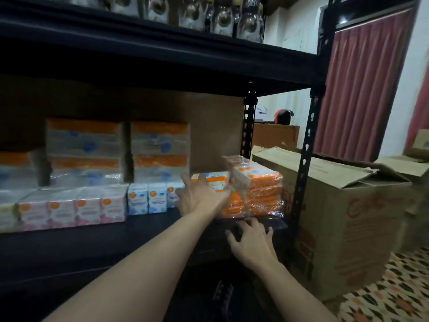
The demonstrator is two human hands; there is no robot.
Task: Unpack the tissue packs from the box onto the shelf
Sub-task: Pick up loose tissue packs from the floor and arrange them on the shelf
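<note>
Now left hand (199,197) lies flat on tissue pack (212,180).

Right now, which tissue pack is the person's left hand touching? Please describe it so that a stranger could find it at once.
Look at the black metal shelf and follow its middle board to the right end, beside the open brown cardboard box. There the left hand lies flat on an orange plastic-wrapped tissue pack. Unlike the small pink and blue packs to its left, it shows orange sides and glossy, crinkled film.

walls white (292,31) | curtain red, pleated (362,84) | floor patterned tile (394,296) | light dim
</note>
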